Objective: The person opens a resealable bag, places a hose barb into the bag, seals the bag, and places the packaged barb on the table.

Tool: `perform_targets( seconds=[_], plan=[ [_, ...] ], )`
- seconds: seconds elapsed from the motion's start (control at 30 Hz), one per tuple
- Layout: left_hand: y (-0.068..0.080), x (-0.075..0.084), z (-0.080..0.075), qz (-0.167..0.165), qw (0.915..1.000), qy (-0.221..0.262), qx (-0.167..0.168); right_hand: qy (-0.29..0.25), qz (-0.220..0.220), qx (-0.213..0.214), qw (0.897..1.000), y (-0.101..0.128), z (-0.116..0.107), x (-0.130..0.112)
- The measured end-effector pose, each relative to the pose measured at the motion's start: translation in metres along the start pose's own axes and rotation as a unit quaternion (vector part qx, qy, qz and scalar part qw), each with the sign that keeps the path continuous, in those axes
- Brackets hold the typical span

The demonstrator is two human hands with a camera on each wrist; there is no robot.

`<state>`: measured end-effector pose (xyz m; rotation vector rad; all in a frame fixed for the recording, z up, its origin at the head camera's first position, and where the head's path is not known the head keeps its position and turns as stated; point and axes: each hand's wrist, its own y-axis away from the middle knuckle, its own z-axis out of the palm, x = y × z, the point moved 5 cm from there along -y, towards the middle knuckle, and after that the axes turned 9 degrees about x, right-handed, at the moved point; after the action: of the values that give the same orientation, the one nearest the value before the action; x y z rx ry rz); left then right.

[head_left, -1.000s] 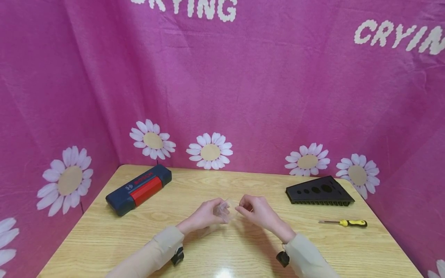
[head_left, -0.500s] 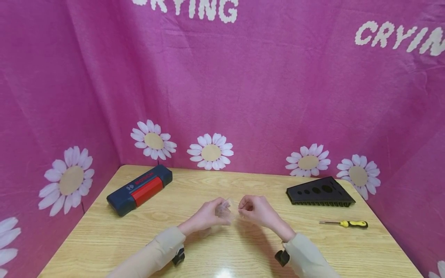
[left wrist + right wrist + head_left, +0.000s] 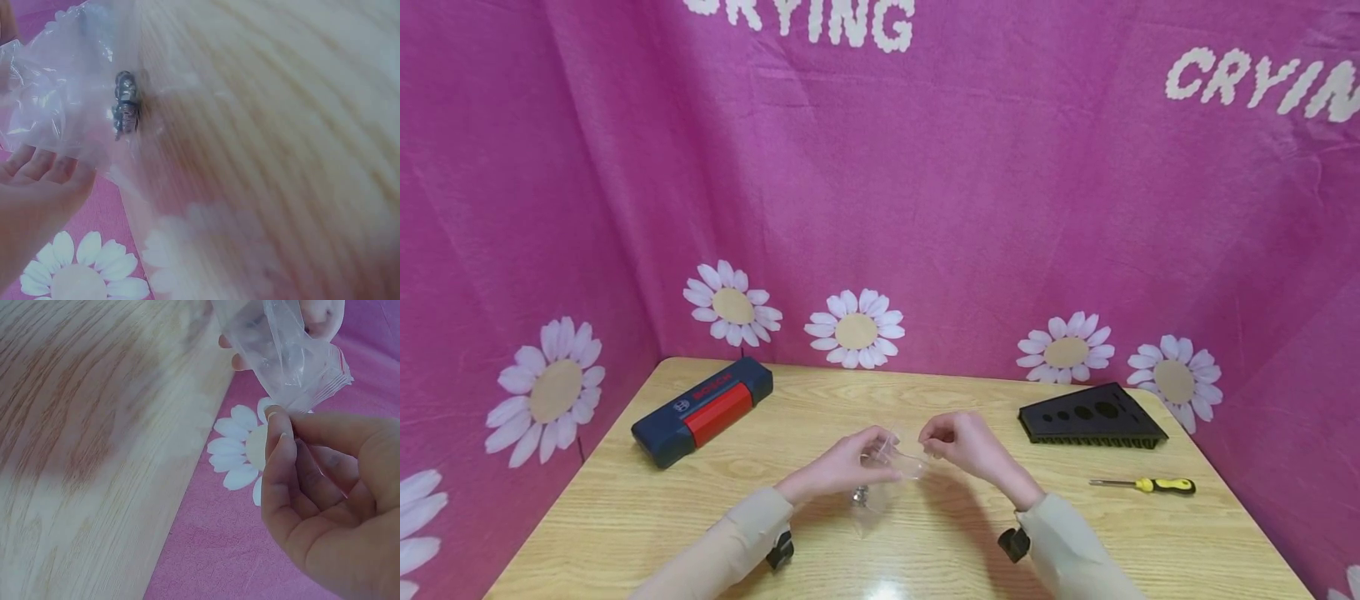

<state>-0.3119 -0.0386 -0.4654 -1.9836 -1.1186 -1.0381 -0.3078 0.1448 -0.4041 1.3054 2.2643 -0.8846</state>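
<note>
My left hand (image 3: 838, 465) grips a clear plastic zip bag (image 3: 891, 457) over the middle of the table. A small cluster of shiny metal pieces (image 3: 127, 103) sits in the lower part of the bag, and below the hand in the head view; their exact kind is too small to tell. Thumb and index finger of my right hand (image 3: 331, 481) pinch the bag's edge near its ribbed zip strip (image 3: 334, 381). In the left wrist view the crumpled film hides part of the left fingers.
A dark blue Bosch case (image 3: 703, 411) with a red panel lies at the table's back left. To the right are a black holder (image 3: 1086, 417) with round holes and a yellow-black screwdriver (image 3: 1150, 485). A pink flowered cloth (image 3: 955, 208) hangs behind the wooden table (image 3: 700, 517).
The bag has spread out, and its lower part with the metal pieces now hangs into sight below my left hand. My right hand has shifted slightly up and to the right.
</note>
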Motion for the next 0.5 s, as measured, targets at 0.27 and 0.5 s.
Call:
perform_targets(
  seconds=[0.27, 0.5],
  plan=[
    [-0.001, 0.0, -0.0021, 0.002, 0.9997, 0.015, 0.016, 0.012, -0.021, -0.014, 1.0, 0.0037, 0.0018, -0.0074],
    [-0.0039, 0.0081, -0.0062, 0.016, 0.9974, 0.057, 0.042, 0.003, -0.049, -0.022, 0.999, -0.0011, -0.0017, -0.0102]
  ],
)
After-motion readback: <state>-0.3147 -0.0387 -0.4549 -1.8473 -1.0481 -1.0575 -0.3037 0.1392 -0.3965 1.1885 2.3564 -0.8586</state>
